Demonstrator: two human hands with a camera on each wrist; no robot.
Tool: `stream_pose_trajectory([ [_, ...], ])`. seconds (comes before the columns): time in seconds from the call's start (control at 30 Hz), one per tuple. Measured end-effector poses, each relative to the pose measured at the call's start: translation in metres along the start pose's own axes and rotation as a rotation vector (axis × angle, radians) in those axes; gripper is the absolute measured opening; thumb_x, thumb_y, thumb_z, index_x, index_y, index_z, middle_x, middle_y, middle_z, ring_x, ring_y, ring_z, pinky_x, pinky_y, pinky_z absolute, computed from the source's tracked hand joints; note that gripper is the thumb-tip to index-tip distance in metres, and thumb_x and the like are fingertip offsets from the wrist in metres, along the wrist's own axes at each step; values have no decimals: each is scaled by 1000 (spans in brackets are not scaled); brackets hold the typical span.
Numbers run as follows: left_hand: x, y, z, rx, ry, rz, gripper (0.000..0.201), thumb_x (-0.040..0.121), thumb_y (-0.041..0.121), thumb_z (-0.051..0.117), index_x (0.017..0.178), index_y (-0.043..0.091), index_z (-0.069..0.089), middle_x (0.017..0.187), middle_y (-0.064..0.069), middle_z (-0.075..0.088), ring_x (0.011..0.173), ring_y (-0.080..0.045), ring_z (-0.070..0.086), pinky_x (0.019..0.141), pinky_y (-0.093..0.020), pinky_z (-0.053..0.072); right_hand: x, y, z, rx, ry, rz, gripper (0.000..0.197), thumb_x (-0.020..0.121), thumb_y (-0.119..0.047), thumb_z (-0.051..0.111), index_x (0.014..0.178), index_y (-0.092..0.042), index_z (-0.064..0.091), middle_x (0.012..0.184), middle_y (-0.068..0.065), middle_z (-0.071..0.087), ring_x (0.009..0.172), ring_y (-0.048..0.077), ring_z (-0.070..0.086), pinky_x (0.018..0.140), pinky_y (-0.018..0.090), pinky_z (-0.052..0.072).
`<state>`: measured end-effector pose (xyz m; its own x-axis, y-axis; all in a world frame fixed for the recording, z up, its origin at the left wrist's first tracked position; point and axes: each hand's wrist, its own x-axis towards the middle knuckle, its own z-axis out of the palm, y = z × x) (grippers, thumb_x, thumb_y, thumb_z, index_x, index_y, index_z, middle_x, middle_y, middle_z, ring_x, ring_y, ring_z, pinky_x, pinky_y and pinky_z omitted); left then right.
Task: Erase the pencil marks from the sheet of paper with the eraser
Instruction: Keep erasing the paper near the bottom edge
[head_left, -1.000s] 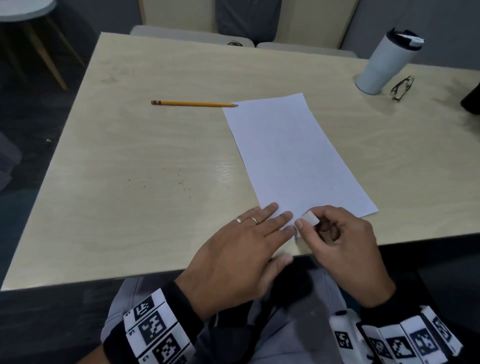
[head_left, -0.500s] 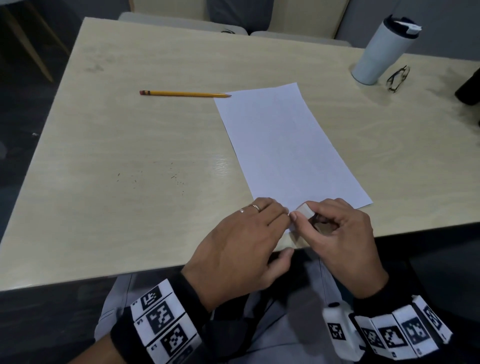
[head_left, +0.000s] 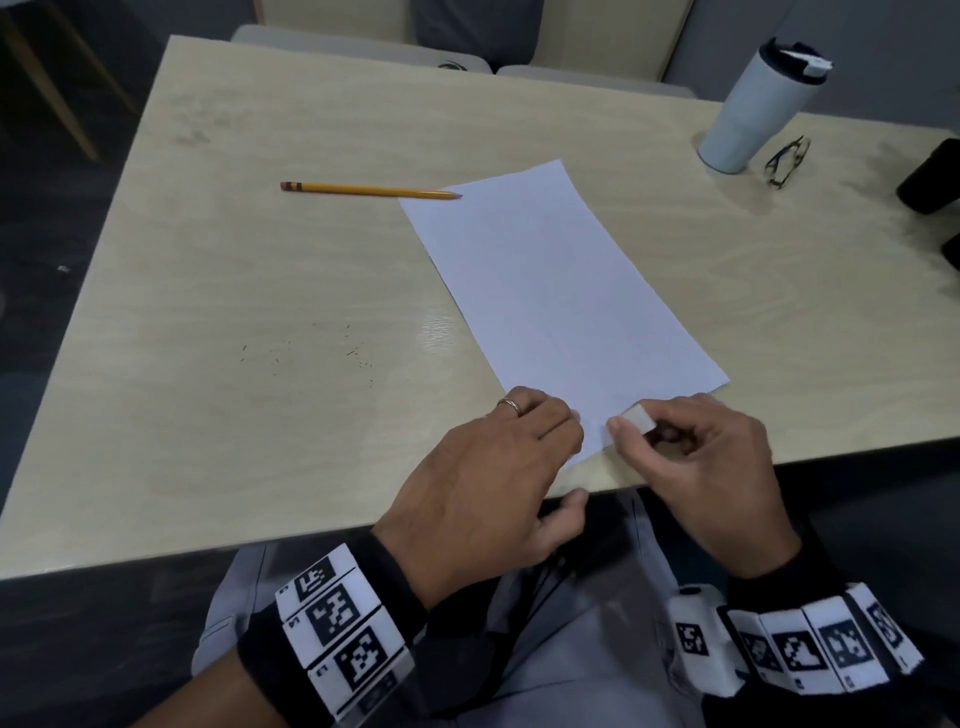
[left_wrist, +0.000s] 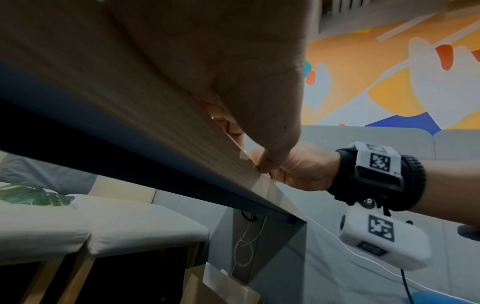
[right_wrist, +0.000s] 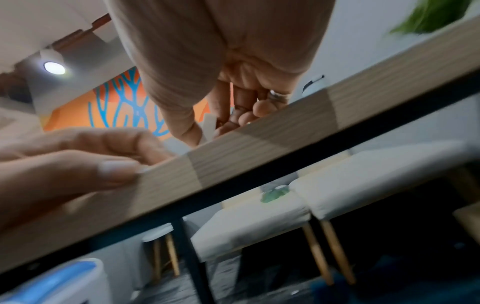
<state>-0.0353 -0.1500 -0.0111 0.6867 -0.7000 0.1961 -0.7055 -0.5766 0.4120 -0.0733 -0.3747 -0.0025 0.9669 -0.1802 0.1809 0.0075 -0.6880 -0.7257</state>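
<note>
Two hands meet at the paper's (head_left: 561, 291) near corner in the head view: the left hand (head_left: 488, 467) lies flat, fingers straight, pressing the sheet to the table (head_left: 260, 312); the right hand (head_left: 696, 457) pinches the eraser (head_left: 638, 419) on the paper. A pencil (head_left: 370, 190) touches the far corner.

Left wrist view: the left palm (left_wrist: 233, 61) rests at the table edge.

Right wrist view: thumb and curled fingers (right_wrist: 228, 115) grip the eraser (right_wrist: 209, 127).

My yellow pencil (head_left: 370, 189) lies toward the table's (head_left: 260, 291) far edge. At the far right corner my white tumbler (head_left: 756, 106) stands, glasses (head_left: 787, 160) just beside it.
</note>
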Motion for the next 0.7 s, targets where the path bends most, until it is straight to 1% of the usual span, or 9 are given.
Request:
stream_pose_trajectory([
  [0.1,0,1,0,13,3,-7,33,95,49,53,112,22,63,120,14,61,125,-13,50,68,-32,57,3,0,-6,-29,49,-18,17,88,-21,84,73,-23,77,68,-8,68,73,19,59,70,41,50],
  [0.17,1,1,0,12,10,-2,32,95,49,53,111,22,62,119,13,60,123,-13,51,67,-33,57,-1,-12,3,-30,2,-75,15,88,-19,84,74,-23,78,70,-8,70,76,20,61,70,35,49],
  [0.2,1,1,0,8,11,0,32,95,49,54,111,22,61,119,13,60,123,-14,51,67,-33,57,-3,-13,7,-39,-16,-101,15,88,-19,84,74,-23,78,69,-8,69,76,19,61,70,34,49],
  [0.27,1,1,0,7,-4,-7,32,95,50,52,110,22,61,119,13,60,124,-14,50,67,-34,57,2,-2,1,-67,0,-101,17,88,-18,84,73,-20,77,69,-8,69,76,20,61,72,42,51],
  [0.33,0,2,-1,16,-14,-12,33,96,51,50,110,23,61,117,14,59,122,-13,50,67,-32,56,10,9,-11,-90,66,-65,18,88,-17,84,73,-20,76,72,-9,71,77,21,63,75,45,52],
  [0.4,1,2,-3,14,-3,-14,31,99,51,48,108,24,61,112,15,58,116,-12,50,68,-31,54,12,7,-11,-48,97,-58,17,88,-16,85,75,-23,78,75,-13,72,76,17,64,74,41,53],
  [0.5,8,0,-6,-48,32,-12,21,105,42,48,94,25,56,95,13,50,98,-13,46,68,-33,49,3,-8,7,-33,11,-95,18,88,-17,84,75,-25,76,73,-12,70,76,18,64,71,32,50],
  [0.6,14,-8,-6,-61,20,27,21,106,33,48,87,25,54,90,13,45,87,-14,39,76,-37,47,3,-5,9,-6,-1,-73,18,88,-17,85,74,-25,76,73,-12,69,76,18,63,70,29,49],
  [0.7,16,-11,-3,-29,-12,53,14,105,32,48,97,25,58,100,12,50,90,-15,41,84,-37,46,6,-4,5,20,-42,-75,17,89,-17,84,76,-22,75,73,-6,69,74,20,64,70,37,51],
])
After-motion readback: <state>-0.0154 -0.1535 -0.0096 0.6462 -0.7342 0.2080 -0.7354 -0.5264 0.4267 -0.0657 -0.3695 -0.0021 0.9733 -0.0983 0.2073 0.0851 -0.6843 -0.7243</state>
